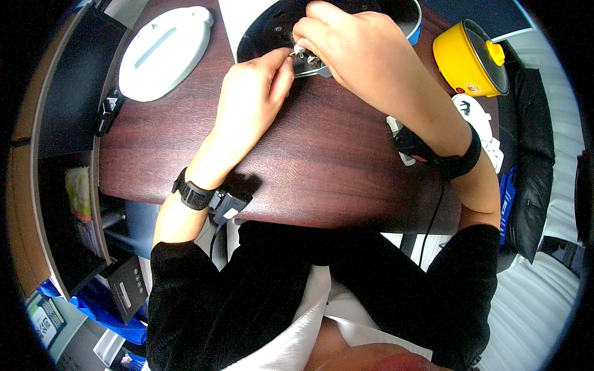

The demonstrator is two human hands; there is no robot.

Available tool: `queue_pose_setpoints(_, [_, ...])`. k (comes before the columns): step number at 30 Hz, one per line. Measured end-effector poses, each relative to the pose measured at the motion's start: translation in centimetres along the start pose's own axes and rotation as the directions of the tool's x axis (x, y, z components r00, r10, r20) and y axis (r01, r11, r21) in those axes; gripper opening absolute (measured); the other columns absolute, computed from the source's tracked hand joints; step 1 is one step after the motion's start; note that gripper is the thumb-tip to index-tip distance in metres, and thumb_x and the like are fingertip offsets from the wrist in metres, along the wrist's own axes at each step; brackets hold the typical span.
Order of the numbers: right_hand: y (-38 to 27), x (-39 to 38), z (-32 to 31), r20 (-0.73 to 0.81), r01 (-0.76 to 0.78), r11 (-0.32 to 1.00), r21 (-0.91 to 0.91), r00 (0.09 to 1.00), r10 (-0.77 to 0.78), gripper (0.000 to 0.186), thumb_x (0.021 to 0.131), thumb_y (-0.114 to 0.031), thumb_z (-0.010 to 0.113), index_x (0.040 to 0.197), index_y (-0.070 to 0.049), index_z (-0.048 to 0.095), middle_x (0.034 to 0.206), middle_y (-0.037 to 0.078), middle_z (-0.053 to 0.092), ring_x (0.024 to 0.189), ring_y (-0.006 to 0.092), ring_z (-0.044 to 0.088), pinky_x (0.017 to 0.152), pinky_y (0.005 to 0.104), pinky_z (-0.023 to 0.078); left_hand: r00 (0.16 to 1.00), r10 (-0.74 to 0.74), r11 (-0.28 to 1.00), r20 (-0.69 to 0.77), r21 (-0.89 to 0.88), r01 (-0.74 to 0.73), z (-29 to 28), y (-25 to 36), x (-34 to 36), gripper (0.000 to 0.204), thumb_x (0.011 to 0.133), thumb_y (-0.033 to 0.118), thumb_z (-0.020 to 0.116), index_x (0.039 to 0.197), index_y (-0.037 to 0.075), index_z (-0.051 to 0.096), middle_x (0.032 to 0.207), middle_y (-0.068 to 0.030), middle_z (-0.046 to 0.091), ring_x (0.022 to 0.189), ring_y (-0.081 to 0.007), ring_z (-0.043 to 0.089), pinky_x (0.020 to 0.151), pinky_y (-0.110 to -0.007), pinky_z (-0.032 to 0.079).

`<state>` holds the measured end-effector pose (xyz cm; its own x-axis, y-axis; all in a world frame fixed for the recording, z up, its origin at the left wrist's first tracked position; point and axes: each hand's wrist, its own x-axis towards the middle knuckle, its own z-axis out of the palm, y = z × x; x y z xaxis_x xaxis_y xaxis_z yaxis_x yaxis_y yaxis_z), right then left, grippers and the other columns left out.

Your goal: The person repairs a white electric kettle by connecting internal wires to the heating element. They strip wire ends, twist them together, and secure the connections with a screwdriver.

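Observation:
At the far middle of the table lies a round dark shell [265,38] with a pale rim, its far part cut off by the picture's edge. Near its close edge are small white and metal parts [307,60], too small to name. My left hand [257,86] pinches there with thumb and forefinger; what lies between the fingertips is hidden. From the right my right hand [349,40] reaches over the shell, its fingers closed on a small white piece [299,49] beside the left fingertips. Both wrists carry black bands.
A pale oval cover [166,54] with a long slot lies at the far left. To the right stands a yellow pot [465,62] with a dark lid. White plugs [492,151] and a black cable [433,216] are by my right forearm; a small black device [229,205] sits by my left wrist.

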<state>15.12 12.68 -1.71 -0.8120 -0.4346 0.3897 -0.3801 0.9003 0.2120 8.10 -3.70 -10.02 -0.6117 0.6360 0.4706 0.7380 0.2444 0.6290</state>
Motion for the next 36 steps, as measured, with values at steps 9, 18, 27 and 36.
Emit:
queue_pose_setpoints(9, [-0.2,-0.2,0.2,-0.042,-0.033,0.999,-0.031,0.999,0.032,0.007,0.078,-0.009,0.062,0.080,-0.003,0.060,0.079,0.008,0.057,0.060,0.0149,0.061,0.056,0.0238,0.050,0.999,-0.049,0.999,0.008,0.005,0.049,-0.2,0.4,-0.1,0.016,0.091,0.014,0.059,0.097,0.001,0.067,0.074,-0.0196,0.064,0.068,-0.0334,0.067,0.061,-0.039,0.051])
queue_pose_setpoints(18, [-0.5,-0.4,0.2,-0.061,-0.051,0.999,-0.016,0.997,0.050,0.008,0.078,-0.010,0.062,0.078,-0.004,0.058,0.077,0.007,0.054,0.056,0.0141,0.059,0.052,0.0232,0.047,0.999,-0.050,0.999,0.010,0.011,0.050,-0.4,0.7,0.0,0.017,0.090,0.014,0.060,0.097,0.000,0.067,0.073,-0.0203,0.064,0.067,-0.0334,0.067,0.061,-0.039,0.051])
queue_pose_setpoints(27, [-0.9,-0.5,0.2,-0.061,-0.020,0.995,-0.095,0.998,0.014,0.008,0.078,-0.011,0.061,0.077,-0.005,0.056,0.077,0.006,0.052,0.056,0.0129,0.056,0.050,0.0223,0.044,1.000,0.022,0.999,-0.019,0.029,-0.021,-0.3,0.2,0.0,0.019,0.091,0.013,0.060,0.101,-0.001,0.067,0.073,-0.0200,0.065,0.065,-0.0291,0.068,0.061,-0.035,0.051])
queue_pose_setpoints(36, [-2.0,-2.2,1.3,-0.317,-0.161,0.911,0.379,0.902,0.292,0.014,0.086,-0.016,0.066,0.098,-0.009,0.065,0.093,0.007,0.063,0.068,0.0280,0.065,0.060,0.0363,0.052,1.000,-0.025,0.999,-0.017,-0.033,0.025,-0.5,0.6,0.0,0.014,0.089,0.012,0.060,0.093,-0.001,0.067,0.074,-0.0214,0.064,0.069,-0.0362,0.066,0.061,-0.040,0.051])
